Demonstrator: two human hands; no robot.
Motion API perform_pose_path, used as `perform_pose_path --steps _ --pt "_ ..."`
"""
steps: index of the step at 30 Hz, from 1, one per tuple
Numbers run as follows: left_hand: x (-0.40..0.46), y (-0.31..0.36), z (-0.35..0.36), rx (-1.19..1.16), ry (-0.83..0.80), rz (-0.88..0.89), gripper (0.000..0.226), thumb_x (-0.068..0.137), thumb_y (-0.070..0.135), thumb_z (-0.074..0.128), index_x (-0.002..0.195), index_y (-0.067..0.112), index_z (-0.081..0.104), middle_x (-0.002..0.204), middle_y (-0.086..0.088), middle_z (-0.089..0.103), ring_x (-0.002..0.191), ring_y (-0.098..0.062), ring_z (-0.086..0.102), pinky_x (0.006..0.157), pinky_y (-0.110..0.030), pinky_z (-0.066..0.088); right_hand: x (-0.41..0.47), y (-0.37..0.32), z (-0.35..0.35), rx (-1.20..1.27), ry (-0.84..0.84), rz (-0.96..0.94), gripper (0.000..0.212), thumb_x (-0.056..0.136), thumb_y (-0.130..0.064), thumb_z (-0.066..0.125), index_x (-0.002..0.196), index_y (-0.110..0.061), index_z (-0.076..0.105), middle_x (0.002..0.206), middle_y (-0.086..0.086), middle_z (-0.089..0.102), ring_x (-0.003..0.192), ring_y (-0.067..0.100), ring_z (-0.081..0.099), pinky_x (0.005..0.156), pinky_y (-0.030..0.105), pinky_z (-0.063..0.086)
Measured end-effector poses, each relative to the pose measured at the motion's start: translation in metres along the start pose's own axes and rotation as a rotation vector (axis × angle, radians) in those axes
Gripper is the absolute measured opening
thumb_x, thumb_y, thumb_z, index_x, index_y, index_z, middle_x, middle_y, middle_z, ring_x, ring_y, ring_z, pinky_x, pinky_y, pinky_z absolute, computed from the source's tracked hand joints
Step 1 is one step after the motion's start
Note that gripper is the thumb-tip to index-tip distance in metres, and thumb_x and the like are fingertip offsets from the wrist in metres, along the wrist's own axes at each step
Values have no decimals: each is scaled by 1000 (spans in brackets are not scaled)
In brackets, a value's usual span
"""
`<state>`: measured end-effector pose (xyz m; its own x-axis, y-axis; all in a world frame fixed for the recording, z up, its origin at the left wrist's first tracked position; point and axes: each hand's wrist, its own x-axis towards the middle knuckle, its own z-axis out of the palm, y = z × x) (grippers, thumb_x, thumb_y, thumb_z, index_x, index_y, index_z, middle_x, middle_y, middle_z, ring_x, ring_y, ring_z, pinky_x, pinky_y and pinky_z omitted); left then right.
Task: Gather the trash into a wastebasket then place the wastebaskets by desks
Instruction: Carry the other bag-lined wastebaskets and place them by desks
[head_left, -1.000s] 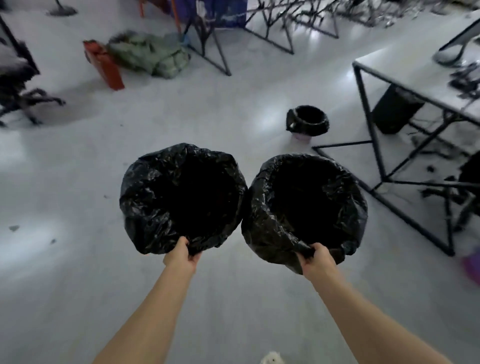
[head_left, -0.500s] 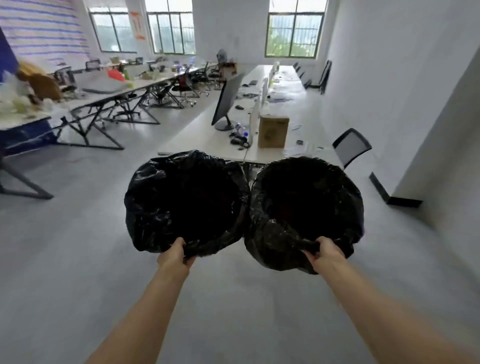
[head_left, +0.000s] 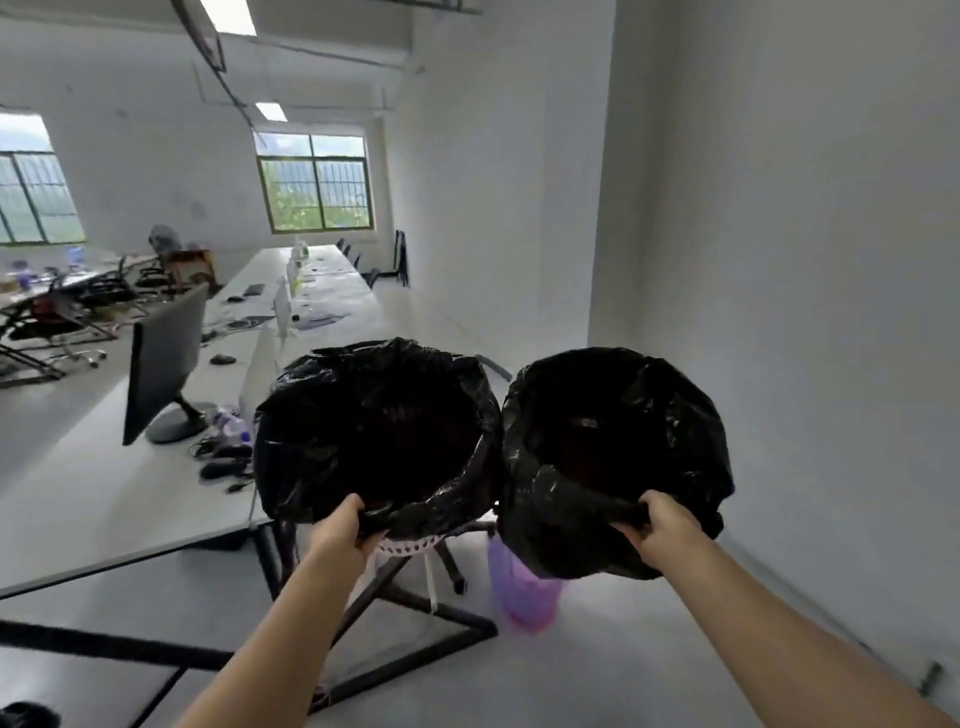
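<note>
I hold two wastebaskets side by side at chest height, both lined with black plastic bags. My left hand (head_left: 340, 535) grips the near rim of the left wastebasket (head_left: 379, 431), whose pink mesh base shows below the bag. My right hand (head_left: 662, 527) grips the near rim of the right wastebasket (head_left: 618, 457). The two baskets touch in the middle. Their insides are dark, and I cannot make out what lies in them.
A long white desk (head_left: 104, 499) runs away on the left with a black monitor (head_left: 166, 358), cables and a bottle. Its black frame legs (head_left: 415, 629) stand below the baskets. A purple bin (head_left: 524, 597) sits on the floor by the desk. A white wall (head_left: 805, 312) is close on the right.
My view has swung up from the floor and to the right, and I have come close to the desk end. Both hands keep their grip on the baskets.
</note>
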<state>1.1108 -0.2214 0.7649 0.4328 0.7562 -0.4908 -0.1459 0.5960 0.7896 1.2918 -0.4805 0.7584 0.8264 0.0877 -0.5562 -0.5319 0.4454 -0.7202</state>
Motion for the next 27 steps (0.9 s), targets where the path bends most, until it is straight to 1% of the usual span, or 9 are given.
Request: perform_pose_path --steps 2,5,8,15,17,19,21,23,27 --pt "38 3 51 34 -59 -7 8 92 6 50 95 -1 49 116 -21 54 123 -33 53 88 -38 50 33 -27 11 14 25 -42 45 86 5 49 131 -1 42 135 24 45 121 42 49 79 45 53" --pt "89 1 124 49 -117 -18 33 90 7 53 122 0 50 124 -19 57 114 -30 57 71 -32 54 86 -68 25 18 46 -86 45 86 4 52 130 1 44 133 25 47 119 43 50 78 45 54" --pt "138 -11 211 86 -110 -4 7 88 4 53 94 0 51 91 -17 60 110 -29 59 46 -26 53 161 -114 45 3 44 -101 44 86 4 53 129 1 45 131 26 49 117 43 52 72 45 55" --pt "237 -8 382 75 -75 33 13 86 -2 53 75 2 47 94 -22 56 93 -27 62 27 -18 43 334 -214 113 24 62 -78 45 87 2 51 132 -2 45 133 24 49 118 42 52 77 46 54" --pt "264 -2 418 19 -31 27 6 85 1 55 88 -1 50 85 -16 53 89 -29 61 35 -20 50 377 -232 141 38 58 -62 45 88 2 50 132 -3 45 134 24 48 119 42 51 78 46 54" --pt "295 3 452 6 18 26 16 86 3 57 100 -1 49 83 -16 55 102 -35 62 61 -28 57 418 -244 170 36 52 -50 44 88 2 49 132 -4 45 135 23 47 120 42 50 76 46 54" --pt "336 11 489 13 30 28 23 87 4 56 109 -3 52 100 -23 61 113 -39 60 79 -35 51 465 -259 203 6 42 -37 43 88 2 50 131 -4 46 134 23 48 120 41 51 73 47 56" --pt "374 20 525 24 49 68 36 88 3 56 122 -7 51 122 -28 58 115 -39 59 83 -36 51 505 -275 235 -2 20 -25 42 87 2 51 129 -4 47 132 23 50 119 42 52 73 47 58" --pt "445 36 591 13 27 73 37 87 0 56 123 -7 49 128 -27 54 116 -37 57 85 -38 52 574 -303 290 -20 -23 22 34 86 2 51 120 -1 50 125 23 53 116 41 54 70 47 60"
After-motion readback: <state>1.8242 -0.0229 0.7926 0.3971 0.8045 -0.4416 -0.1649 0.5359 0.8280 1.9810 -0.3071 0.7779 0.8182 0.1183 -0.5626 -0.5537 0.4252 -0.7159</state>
